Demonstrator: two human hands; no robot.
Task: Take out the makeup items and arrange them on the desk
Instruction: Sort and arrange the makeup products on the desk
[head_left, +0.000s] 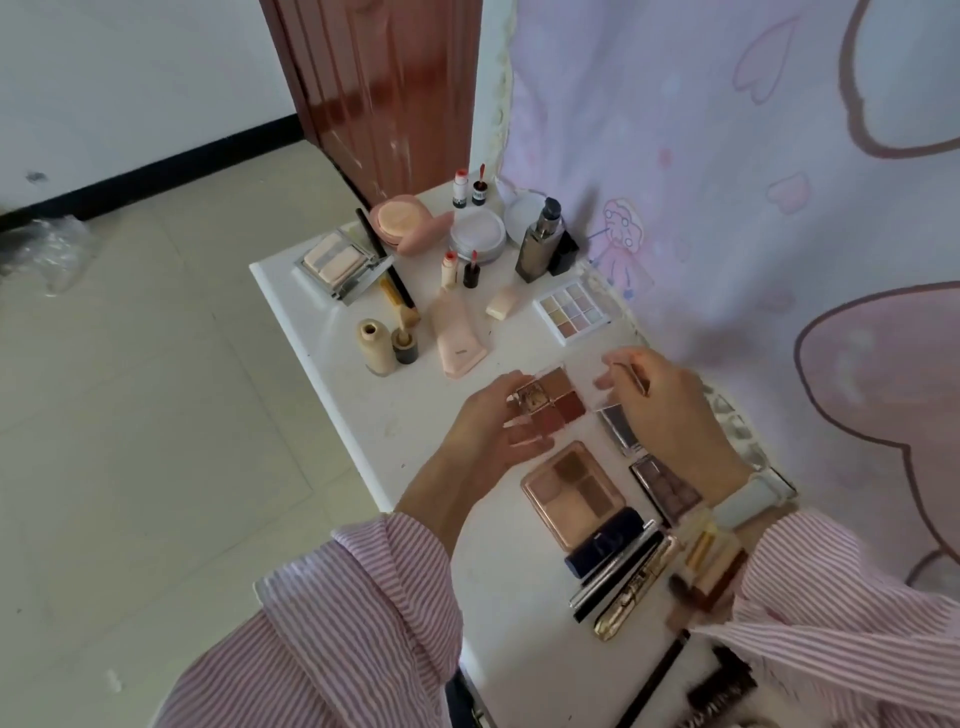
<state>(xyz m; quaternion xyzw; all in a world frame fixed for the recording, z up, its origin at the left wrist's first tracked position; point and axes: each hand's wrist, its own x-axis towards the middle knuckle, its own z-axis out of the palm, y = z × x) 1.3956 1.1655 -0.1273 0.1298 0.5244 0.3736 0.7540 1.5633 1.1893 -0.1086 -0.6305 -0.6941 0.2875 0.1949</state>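
A small brown eyeshadow palette (551, 400) was held open above the white desk (415, 415) by the left hand (488, 431), while its clear lid was pinched by the right hand (660, 400). A rose-gold palette (571, 493) lay just below, and a pastel palette (574, 312) farther back.

A narrow white desk (332, 395) stands on pale floor tiles (130, 415). Along its right edge hangs a pink cartoon-printed curtain (727, 182). Beyond its far end are a reddish-brown door (384, 93) and a white wall (130, 67) with black skirting.
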